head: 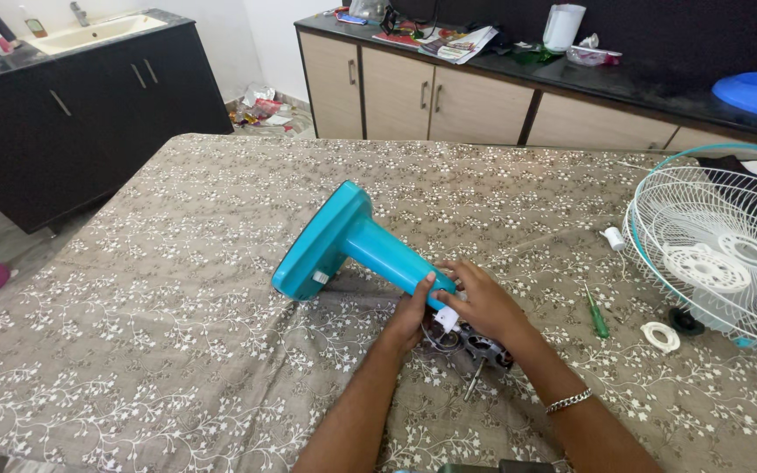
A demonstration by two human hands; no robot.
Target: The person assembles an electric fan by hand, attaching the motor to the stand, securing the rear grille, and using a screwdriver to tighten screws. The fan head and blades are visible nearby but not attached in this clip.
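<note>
Both my hands meet at the upper end of the teal fan stand (357, 241), lying tilted on the floral tablecloth (159, 289). My left hand (413, 317) curls fingers around its neck; my right hand (481, 302) covers the exposed motor (475, 343), fingers bent over the joint. A green screwdriver (597, 315) lies near, beside the white fan grille (720, 245).

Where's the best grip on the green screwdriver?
Take the screwdriver by its green handle, the thicker near end, coming straight down from above. It lies flat on the tablecloth with open cloth on both sides, just beyond the right hand, so that hand is probably the easier one.
</note>
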